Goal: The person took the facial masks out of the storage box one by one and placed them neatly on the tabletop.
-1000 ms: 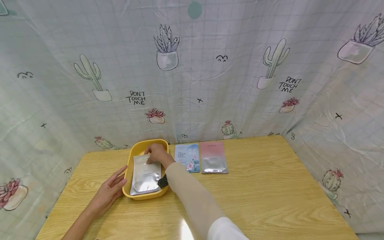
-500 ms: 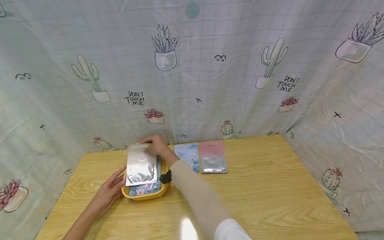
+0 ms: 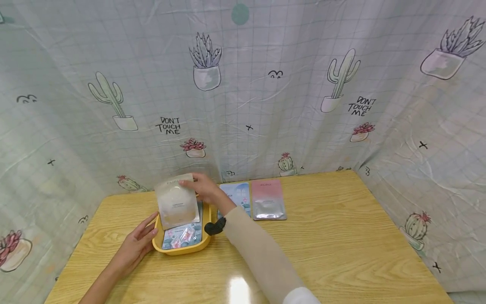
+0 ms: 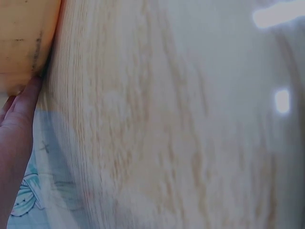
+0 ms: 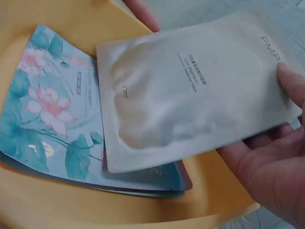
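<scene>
A silver-beige sheet mask packet (image 3: 177, 202) is tilted up over the yellow basket (image 3: 188, 252). My right hand (image 3: 206, 188) pinches its upper right edge, the thumb on the printed face and the fingers behind, as the right wrist view shows. Beneath it, a blue packet with pink lotus flowers (image 5: 52, 105) lies in the basket on top of other packets, whose edges peek out. My left hand (image 3: 134, 241) rests against the basket's left side; in the left wrist view its fingers (image 4: 26, 98) touch the outer wall.
Right of the basket, a blue lotus packet (image 3: 240, 195) and a pink-and-silver packet (image 3: 268, 200) lie side by side on the wooden table (image 3: 334, 236). A patterned curtain (image 3: 250, 93) hangs right behind the table's back edge.
My right hand has lifted the silver-beige packet from the basket and tilted it upright toward the back, uncovering the lotus packet below. The left hand stays at the basket's side.
</scene>
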`<state>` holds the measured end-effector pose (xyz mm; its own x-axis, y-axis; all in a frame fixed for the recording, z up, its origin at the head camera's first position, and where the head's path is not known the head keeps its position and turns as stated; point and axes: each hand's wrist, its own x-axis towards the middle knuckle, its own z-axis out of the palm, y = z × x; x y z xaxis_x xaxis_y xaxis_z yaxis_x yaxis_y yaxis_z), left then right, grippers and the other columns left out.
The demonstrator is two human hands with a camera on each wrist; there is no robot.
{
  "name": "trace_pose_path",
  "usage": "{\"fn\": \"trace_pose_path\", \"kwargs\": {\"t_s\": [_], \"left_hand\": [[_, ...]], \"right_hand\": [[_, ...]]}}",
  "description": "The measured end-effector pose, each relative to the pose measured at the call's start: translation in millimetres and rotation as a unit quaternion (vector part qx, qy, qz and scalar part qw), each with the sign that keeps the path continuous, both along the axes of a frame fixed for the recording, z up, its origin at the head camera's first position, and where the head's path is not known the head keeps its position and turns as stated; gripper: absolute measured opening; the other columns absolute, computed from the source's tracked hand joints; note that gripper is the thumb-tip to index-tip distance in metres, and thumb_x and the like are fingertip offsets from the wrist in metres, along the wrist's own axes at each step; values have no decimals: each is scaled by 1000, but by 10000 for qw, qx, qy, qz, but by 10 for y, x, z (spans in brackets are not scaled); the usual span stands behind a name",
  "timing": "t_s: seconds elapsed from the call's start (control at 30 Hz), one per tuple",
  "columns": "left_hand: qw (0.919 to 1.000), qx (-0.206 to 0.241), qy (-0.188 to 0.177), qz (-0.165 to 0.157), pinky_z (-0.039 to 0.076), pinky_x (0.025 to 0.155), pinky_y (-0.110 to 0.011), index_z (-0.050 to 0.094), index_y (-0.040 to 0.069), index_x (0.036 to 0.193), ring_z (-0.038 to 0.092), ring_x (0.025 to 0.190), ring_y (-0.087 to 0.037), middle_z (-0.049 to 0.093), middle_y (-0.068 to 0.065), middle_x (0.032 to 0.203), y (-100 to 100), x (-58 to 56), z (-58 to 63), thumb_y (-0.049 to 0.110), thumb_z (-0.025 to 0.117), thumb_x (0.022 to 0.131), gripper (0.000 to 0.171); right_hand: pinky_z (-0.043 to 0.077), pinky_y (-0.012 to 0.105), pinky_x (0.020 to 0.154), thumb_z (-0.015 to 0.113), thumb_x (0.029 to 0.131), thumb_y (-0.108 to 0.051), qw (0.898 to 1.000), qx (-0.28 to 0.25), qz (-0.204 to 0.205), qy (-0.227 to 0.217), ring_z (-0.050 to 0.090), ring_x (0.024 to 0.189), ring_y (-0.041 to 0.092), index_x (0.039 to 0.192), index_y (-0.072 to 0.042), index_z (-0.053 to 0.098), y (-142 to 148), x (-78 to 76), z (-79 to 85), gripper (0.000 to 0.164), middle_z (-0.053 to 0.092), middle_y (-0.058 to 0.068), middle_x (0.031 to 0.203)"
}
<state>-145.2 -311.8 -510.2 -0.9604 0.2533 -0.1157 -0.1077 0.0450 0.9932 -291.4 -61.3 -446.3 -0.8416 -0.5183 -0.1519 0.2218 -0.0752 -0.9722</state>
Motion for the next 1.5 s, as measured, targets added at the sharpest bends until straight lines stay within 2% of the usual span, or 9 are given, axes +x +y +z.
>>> {"fn": "trace_pose_path", "kwargs": {"t_s": [0.2, 0.4, 0.5, 0.57, 0.7, 0.77, 0.97, 1.17, 1.5], "left_hand": [[9999, -10, -49, 92, 53, 95, -25, 11, 11, 165, 56, 119, 5, 43, 7, 141, -3, 29, -8, 19, 47, 110, 66], [9999, 61, 94, -31, 53, 96, -25, 12, 14, 165, 56, 122, 3, 45, 15, 137, -15, 47, -12, 17, 45, 111, 63], [9999, 59, 116, -67, 53, 96, -25, 12, 14, 165, 56, 122, 3, 45, 13, 139, -13, 64, -13, 17, 44, 111, 63], [9999, 12, 98, -41, 52, 96, -25, 9, 11, 165, 56, 121, 4, 42, 1, 146, -5, 69, -12, 17, 44, 111, 64], [10000, -74, -33, 31, 51, 95, -22, 0, 5, 163, 55, 117, 8, 20, -30, 158, 12, 70, 12, 20, 44, 112, 70], [9999, -74, -99, 63, 51, 94, -21, -4, 2, 162, 55, 115, 9, 8, -36, 160, 21, 65, 28, 21, 44, 112, 72], [9995, -106, -258, 139, 51, 92, -21, -6, 2, 162, 55, 111, 11, 3, -36, 162, 27, 45, 39, 23, 45, 111, 75], [9995, -176, -253, 84, 51, 93, -21, -7, 3, 162, 52, 112, 14, 1, -35, 163, 10, 37, 45, 25, 45, 111, 76], [9998, -37, 92, -189, 50, 97, -23, 8, 15, 166, 52, 123, 8, 6, -35, 162, -10, 23, 21, 19, 42, 112, 63]], "right_hand": [[57, 27, 72, 64, 97, 5, 9987, -330, 255, -297, 69, 90, 18, 127, 5, 66, -16, 84, -41, 30, 72, 14, 112], [58, 37, 86, 63, 102, -10, 9985, -103, 461, -284, 68, 97, 18, 124, 4, 68, -13, 171, -125, 26, 72, 10, 109], [59, 44, 86, 63, 103, -14, 9986, -150, 408, -298, 68, 97, 20, 127, 0, 67, -12, 218, -168, 28, 71, 9, 108], [59, 44, 87, 63, 102, -12, 9982, -250, 425, -329, 69, 98, 22, 130, -1, 65, -13, 244, -192, 30, 72, 11, 110], [60, 40, 86, 64, 100, -3, 9977, -266, 563, -268, 71, 98, 23, 129, 6, 65, -18, 304, -204, 31, 73, 16, 111], [60, 37, 84, 66, 98, 1, 9977, -98, 627, -243, 72, 94, 22, 125, 8, 67, -14, 334, -199, 29, 74, 15, 108], [61, 35, 82, 71, 92, 4, 9941, 423, 962, -277, 71, 89, 18, 116, 8, 72, 7, 379, -171, 24, 75, 10, 100], [61, 33, 80, 72, 93, 1, 9902, 669, 1222, -31, 69, 84, 14, 112, 8, 72, 63, 369, -138, 20, 75, 8, 98], [61, 36, 77, 74, 94, -9, 9988, 39, 473, 138, 71, 83, 16, 113, 4, 74, 222, 344, -47, 23, 75, 7, 100]]}}
